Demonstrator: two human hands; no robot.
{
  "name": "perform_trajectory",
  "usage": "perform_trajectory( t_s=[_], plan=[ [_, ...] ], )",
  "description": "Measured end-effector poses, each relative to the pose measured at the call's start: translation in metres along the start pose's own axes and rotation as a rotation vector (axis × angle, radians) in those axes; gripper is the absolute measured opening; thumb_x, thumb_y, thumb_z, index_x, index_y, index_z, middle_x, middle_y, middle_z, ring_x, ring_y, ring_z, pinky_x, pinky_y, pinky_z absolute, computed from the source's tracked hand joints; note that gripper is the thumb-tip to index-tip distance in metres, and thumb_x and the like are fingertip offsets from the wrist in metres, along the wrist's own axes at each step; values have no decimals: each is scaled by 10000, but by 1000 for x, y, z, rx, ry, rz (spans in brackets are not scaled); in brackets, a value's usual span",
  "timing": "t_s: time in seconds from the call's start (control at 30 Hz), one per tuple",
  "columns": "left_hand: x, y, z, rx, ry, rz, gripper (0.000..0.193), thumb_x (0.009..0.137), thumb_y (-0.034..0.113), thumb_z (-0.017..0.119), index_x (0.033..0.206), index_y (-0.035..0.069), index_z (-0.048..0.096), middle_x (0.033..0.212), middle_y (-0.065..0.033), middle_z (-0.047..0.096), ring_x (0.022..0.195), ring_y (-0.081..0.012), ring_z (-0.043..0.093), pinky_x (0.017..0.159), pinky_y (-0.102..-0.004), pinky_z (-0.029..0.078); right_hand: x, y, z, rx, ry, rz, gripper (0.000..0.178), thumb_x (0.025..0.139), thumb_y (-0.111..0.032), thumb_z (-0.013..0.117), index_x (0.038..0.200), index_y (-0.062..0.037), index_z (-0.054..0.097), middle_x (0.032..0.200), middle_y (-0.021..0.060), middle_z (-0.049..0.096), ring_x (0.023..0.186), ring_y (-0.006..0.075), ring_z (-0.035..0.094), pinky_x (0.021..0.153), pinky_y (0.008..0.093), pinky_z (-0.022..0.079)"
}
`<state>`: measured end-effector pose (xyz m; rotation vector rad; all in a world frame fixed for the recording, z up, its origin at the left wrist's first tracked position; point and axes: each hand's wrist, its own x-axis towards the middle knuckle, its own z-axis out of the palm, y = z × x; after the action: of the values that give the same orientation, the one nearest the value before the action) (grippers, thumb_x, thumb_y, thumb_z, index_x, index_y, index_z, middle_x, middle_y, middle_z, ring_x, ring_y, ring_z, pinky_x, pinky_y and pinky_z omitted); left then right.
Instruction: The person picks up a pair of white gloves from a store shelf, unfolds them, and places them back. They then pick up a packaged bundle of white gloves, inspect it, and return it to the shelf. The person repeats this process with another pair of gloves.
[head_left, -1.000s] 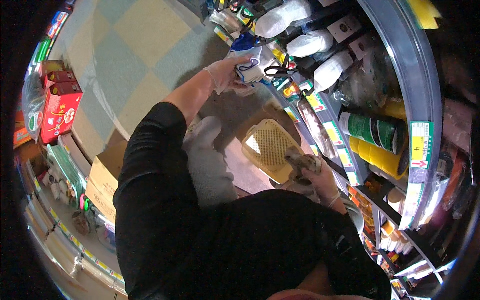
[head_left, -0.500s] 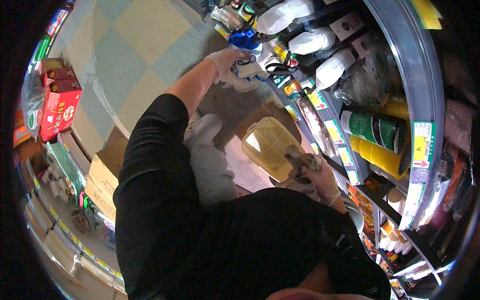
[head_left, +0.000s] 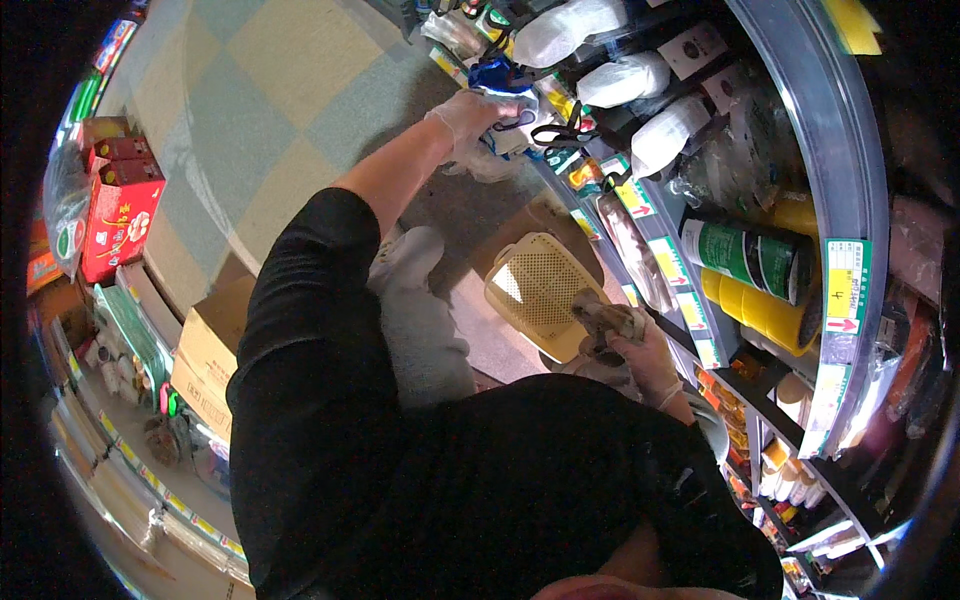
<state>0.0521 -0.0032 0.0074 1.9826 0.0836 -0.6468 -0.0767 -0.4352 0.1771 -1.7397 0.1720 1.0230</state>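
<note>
My left hand, in a clear thin glove, reaches out to the edge of the shelf at the upper middle. Its fingers close on a blue-and-white bagged item, partly hidden by the hand and by dark straps hanging beside it. My right hand, also gloved, stays low near my body and grips a crumpled grey-brown rag. Below the rag, a cream perforated plastic basket sits on the floor, its lower end partly covered by the rag and my body.
On the right, a shelf carries several white-wrapped items, a green-labelled dark roll and yellow rolls. To the left stand a cardboard box and red boxes beside another shelf. Checked floor lies ahead.
My left hand has moved a little to the right, toward the shelf, and the blue-and-white bagged item has shifted with it. My right hand and the rag have hardly moved.
</note>
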Motion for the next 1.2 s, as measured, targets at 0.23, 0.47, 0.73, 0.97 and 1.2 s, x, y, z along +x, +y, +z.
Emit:
perform_trajectory(
  t_s=[0.23,0.47,0.73,0.97,1.2],
  plan=[
    [9,18,4,-583,20,-288,818,706,523,857,1392,158,600,1252,-108,695,1132,-288,677,1024,-396,514,-1,-6,-1,-81,14,97,406,915,-32,700,1304,-14,585,1180,76,687,1035,162,667,942,323,544],
    [11,29,5,-783,116,-428,738,779,530,849,1347,115,625,1213,-134,690,1148,-301,644,953,-455,518,4,3,-9,-84,-10,79,393,926,-33,694,1302,-7,583,1178,87,687,1035,166,671,943,328,548],
    [12,33,2,-984,32,-454,645,776,552,846,1234,141,655,1178,-131,688,1020,-314,658,852,-527,533,9,22,-8,-112,65,-1,370,857,-69,774,1177,2,604,1032,100,729,935,192,716,840,344,590],
    [34,30,0,-845,58,-621,802,686,592,887,1267,102,632,1215,-129,673,1010,-317,661,890,-477,535,3,1,2,-6,55,59,398,845,-82,791,1186,-1,604,1029,102,725,932,203,720,840,347,596],
    [20,-4,-9,-380,-63,96,461,835,426,817,1187,164,677,1153,-58,714,1002,-246,674,818,-560,561,9,22,-14,-94,18,-46,426,829,-87,783,1207,3,607,1051,101,725,930,202,718,862,346,588]
  ],
)
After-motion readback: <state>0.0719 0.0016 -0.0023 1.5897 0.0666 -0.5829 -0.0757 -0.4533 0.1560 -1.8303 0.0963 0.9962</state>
